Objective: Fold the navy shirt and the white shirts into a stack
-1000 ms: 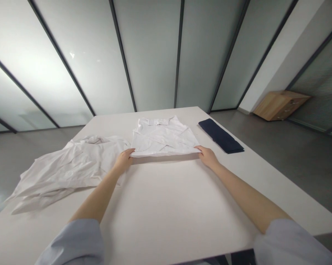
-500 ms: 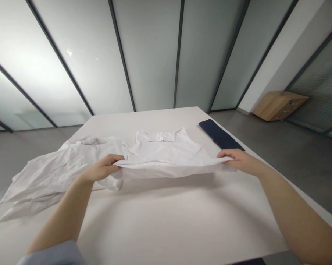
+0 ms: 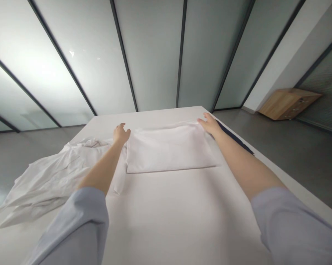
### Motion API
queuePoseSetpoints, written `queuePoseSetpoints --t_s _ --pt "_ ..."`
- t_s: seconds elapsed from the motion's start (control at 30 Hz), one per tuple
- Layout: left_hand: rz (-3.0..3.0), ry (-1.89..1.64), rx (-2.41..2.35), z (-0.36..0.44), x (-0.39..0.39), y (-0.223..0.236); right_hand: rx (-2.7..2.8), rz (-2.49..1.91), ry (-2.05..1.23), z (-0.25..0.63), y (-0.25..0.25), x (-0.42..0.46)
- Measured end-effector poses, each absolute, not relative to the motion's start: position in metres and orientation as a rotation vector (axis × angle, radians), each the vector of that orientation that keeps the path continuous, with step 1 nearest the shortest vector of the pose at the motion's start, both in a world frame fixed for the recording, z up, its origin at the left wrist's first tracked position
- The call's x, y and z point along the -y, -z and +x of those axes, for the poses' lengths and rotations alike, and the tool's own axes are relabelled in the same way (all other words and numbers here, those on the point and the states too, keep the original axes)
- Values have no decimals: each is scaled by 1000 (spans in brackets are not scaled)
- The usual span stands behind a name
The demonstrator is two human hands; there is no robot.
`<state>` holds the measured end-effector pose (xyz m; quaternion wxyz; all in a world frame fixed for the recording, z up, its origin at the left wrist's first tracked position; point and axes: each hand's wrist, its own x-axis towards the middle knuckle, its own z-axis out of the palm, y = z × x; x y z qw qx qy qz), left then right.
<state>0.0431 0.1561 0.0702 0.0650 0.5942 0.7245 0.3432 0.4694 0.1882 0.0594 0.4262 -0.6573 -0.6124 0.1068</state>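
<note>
The white garment (image 3: pixel 170 149) lies folded into a broad, flat rectangle just about the middle of the frame, its straight front edge facing the person and its far edge slightly uneven. At its upper left corner I see the left hand (image 3: pixel 121 133), its grip open, thumb and fingers apart; whether the thumb brushes the cloth, I cannot tell. The right hand (image 3: pixel 210 124) is at the upper right corner, its grip loose and open too, one finger raised and the lowest fingertip right by the cloth's edge (contact is hard to judge from here).

Just left of the folded piece, a narrow strip of white cloth (image 3: pixel 118 180) runs down beside it, partly hidden by the left forearm. Farther out, a rumpled white garment (image 3: pixel 63 173) spreads over the left side of the frame. A dark navy cloth (image 3: pixel 234 138) shows beyond the right forearm, mostly covered by it. All of this lies on a pale worktop (image 3: pixel 177 213). Both forearms come out of greyish-blue sleeves (image 3: pixel 85 221) at the bottom. Behind stand frosted panels (image 3: pixel 154 55) between dark bars, and a wooden cabinet (image 3: pixel 288 104) sits at the right on the grey floor (image 3: pixel 300 154).
</note>
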Motion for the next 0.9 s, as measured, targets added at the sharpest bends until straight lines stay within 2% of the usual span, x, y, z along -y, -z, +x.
queuePoseSetpoints --t_s 0.1,0.3,0.4,0.6,0.9 --pt "2070 -1021 -2155 70 -143 -49 1600 -1585 -230 456 -41 -187" --pt "2295 -216 -1922 113 -87 -10 2094 -1614 -194 417 2 -118" --pt "2246 -4 -1977 118 -66 7 2285 -1790 -182 403 22 -82" --pt "2318 26 -2027 117 -63 30 2407 -1940 -166 397 35 -65" --pt "2319 -161 -2094 109 -76 27 2348 -1981 -172 396 29 -73"
